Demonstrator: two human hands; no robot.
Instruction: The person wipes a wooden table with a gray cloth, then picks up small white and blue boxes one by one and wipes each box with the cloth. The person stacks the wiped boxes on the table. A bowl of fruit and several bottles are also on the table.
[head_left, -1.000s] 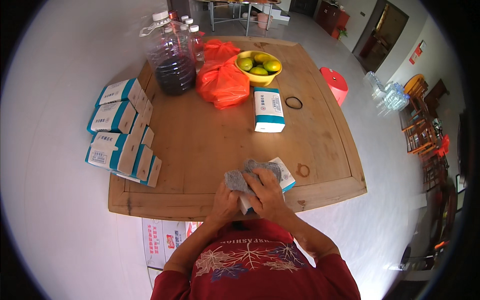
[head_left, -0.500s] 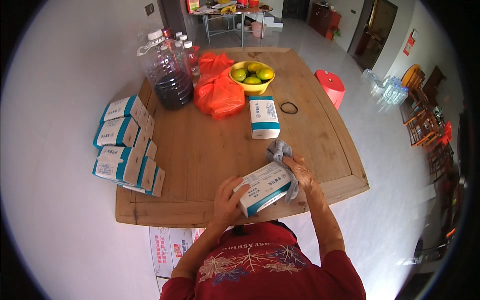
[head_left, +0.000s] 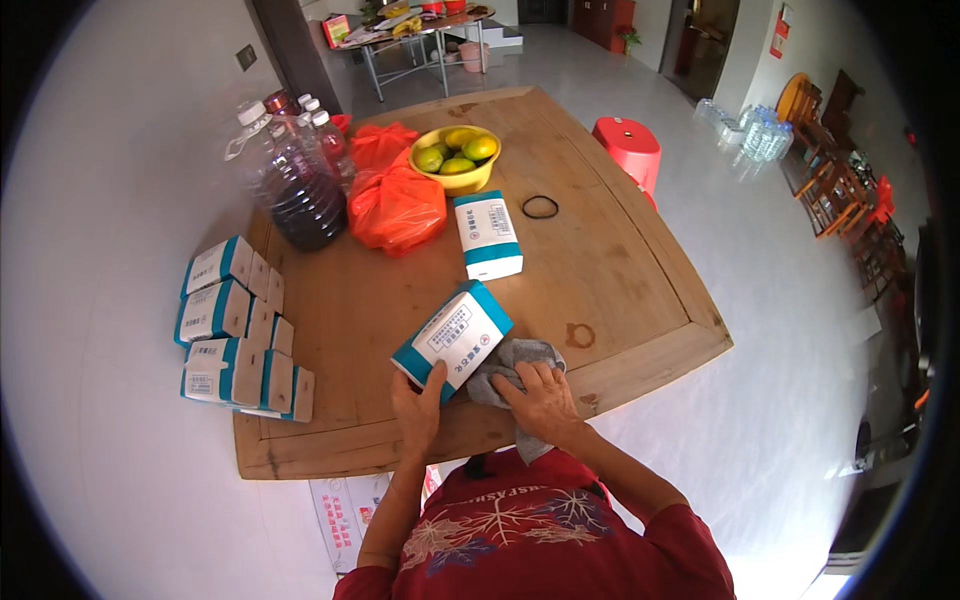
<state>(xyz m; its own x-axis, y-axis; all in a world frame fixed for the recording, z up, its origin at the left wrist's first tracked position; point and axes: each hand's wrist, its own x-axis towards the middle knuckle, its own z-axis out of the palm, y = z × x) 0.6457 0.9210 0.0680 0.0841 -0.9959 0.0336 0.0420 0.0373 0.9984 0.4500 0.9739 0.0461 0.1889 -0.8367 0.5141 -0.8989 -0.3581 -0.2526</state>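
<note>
My left hand (head_left: 414, 412) grips a white and teal tissue pack (head_left: 458, 338) by its near left end, thumb on top. The pack is tilted above the near part of the wooden table (head_left: 350, 330). My right hand (head_left: 545, 405) is closed on a grey cloth (head_left: 530, 354), bunched beside the pack's right end; part of the cloth hangs down toward my shirt. Beyond the held pack, a second tissue pack (head_left: 487, 235) lies on the table. Several more like it form a stack (head_left: 216, 372) at the table's left edge.
A large plastic bottle of dark liquid (head_left: 303, 208), red plastic bags (head_left: 397, 208) and a yellow bowl (head_left: 455, 183) of green-yellow fruit stand at the far left and middle. A black band (head_left: 540, 207) lies right of them. A red stool (head_left: 630, 150) stands past the right edge.
The held pack has turned and moved left, lifting off my right side. My right hand with the cloth has come down and left, from the pack's end to beside it. The view has shifted.
</note>
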